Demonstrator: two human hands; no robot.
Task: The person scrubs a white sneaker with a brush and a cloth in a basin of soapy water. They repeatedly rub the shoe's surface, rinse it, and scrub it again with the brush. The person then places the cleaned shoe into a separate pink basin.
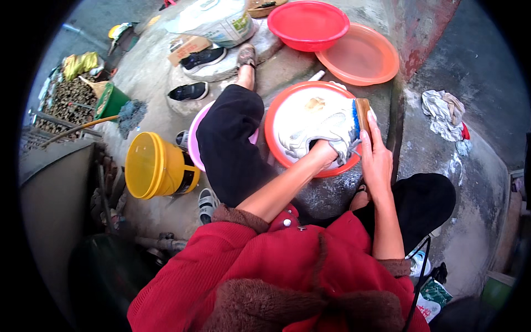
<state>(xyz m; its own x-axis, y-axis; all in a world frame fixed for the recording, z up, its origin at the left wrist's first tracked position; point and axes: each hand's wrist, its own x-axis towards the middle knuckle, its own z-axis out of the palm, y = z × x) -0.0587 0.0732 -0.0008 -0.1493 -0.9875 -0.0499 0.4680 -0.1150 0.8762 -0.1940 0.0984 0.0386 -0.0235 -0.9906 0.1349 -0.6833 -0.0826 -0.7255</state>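
Observation:
My left hand (322,155) reaches into the opening of a white sneaker (321,126), its fingers hidden inside. The sneaker is held over a red-orange plastic basin (271,143) with white suds in it. In my right hand (376,159) is a scrubbing brush (363,115) with a wooden back and blue bristles. Those bristles press against the sneaker's right-hand end. Part of the basin is covered by the shoe and my left forearm.
A red basin (309,20) overlaps an orange basin (359,54) beyond. Left of my leg are a pink basin (199,137) and a yellow bucket (153,166). Black shoes (188,91) lie farther up. Crumpled cloths (444,114) rest on the concrete at right.

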